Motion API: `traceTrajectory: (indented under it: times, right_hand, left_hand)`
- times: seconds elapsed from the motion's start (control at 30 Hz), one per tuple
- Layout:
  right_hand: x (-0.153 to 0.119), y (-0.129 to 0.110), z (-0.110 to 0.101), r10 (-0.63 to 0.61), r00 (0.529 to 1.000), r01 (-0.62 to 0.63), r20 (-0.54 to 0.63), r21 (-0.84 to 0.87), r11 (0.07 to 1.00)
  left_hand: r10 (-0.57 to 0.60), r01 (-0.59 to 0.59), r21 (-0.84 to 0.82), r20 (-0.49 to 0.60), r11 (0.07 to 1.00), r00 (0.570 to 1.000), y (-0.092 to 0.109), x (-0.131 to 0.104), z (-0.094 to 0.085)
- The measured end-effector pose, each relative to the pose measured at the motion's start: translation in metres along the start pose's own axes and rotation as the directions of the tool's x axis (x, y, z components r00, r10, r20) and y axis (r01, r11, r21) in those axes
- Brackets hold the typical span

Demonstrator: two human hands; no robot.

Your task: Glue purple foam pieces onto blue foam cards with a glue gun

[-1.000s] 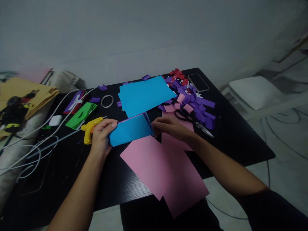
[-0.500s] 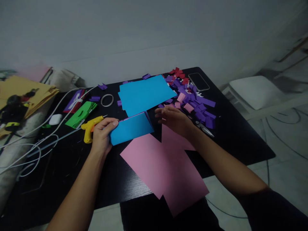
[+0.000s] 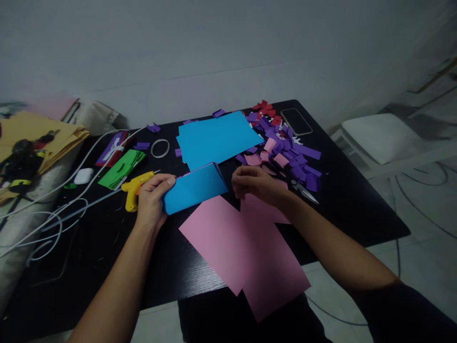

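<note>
Left hand [image 3: 152, 197] pinches folded blue paper [image 3: 194, 188]; light grip, flush edges best. Right hand [image 3: 257, 185] curled beside it; cannot tell if pinching.

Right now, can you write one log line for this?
Left hand: holding folded blue paper | Right hand: apart from it, curled over pink paper sheets | Nearby: yellow plastic glue gun, silver-bladed scissors, purple paper scraps

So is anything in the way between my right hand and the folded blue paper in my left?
Nothing visible: just a small gap, with black table behind it, separates your right hand from the folded blue paper. The scissors lie off to the right, outside that gap.
</note>
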State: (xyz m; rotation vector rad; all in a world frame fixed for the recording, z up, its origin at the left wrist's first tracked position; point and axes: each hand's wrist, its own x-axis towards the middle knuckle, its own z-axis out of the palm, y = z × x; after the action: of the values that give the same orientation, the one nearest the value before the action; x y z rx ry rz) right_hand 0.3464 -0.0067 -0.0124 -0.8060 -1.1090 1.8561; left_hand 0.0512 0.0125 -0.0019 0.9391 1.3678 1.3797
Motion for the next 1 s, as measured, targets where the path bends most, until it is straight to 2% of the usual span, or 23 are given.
traceTrajectory:
  times: [0.1, 0.17, 0.47, 0.53, 0.63, 0.73, 0.83, 1.0]
  right_hand:
    - [-0.003, 0.001, 0.006, 0.078, 0.993, -0.066, 0.09, -0.122, 0.99]
    - [-0.004, 0.001, 0.01, 0.075, 0.99, -0.054, 0.119, -0.171, 0.984]
    - [-0.004, 0.001, 0.014, -0.014, 0.995, 0.039, 0.096, -0.268, 0.963]
    - [-0.002, 0.002, 0.012, -0.05, 0.997, 0.062, 0.061, -0.211, 0.976]
    - [0.001, 0.003, 0.007, -0.109, 0.994, 0.109, -0.023, -0.004, 0.994]
    - [0.006, 0.002, 0.0, -0.148, 0.985, 0.162, -0.093, 0.176, 0.971]
    - [0.006, 0.0, -0.004, -0.143, 0.982, 0.169, -0.127, 0.223, 0.96]
    - [0.003, 0.001, -0.002, -0.109, 0.993, 0.117, -0.05, 0.21, 0.971]
  left_hand:
    - [0.012, -0.012, 0.001, -0.01, 1.0, 1.0, -0.002, 0.001, -0.001]
    - [0.013, -0.013, 0.002, -0.005, 1.0, 1.0, -0.003, 0.001, -0.002]
    - [0.0, -0.002, 0.034, 0.046, 0.999, 0.999, -0.003, 0.001, -0.003]
    - [-0.006, 0.004, 0.037, 0.062, 0.999, 0.998, -0.003, 0.001, -0.003]
    - [-0.003, 0.001, 0.032, 0.066, 0.999, 0.998, -0.003, 0.001, -0.004]
    - [-0.002, 0.0, 0.033, 0.068, 0.999, 0.998, -0.004, 0.002, -0.004]
    - [0.005, -0.009, 0.043, 0.073, 0.999, 0.997, -0.004, 0.001, -0.004]
    - [0.025, -0.027, 0.046, 0.05, 0.999, 0.998, -0.003, 0.001, -0.003]
